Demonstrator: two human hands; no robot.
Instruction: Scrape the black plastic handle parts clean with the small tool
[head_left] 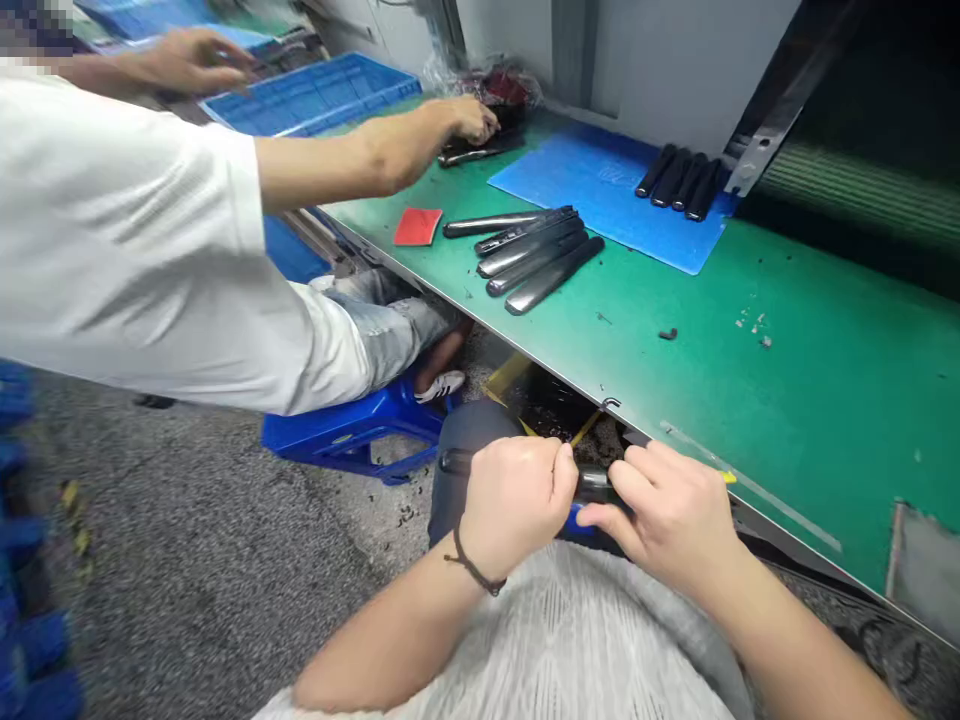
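Clasps a long black piece in the left hand, with the right hand curled at its right end; cannot tell if closed on it. Has a blue crate well beyond the grip, leftward, with inner walls showing.

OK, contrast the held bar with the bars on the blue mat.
The held bar is gripped by the left hand and right hand, partly covered; the mat bars lie untouched. The held bar is single; the mat bars are four, side by side. All look dark and long.
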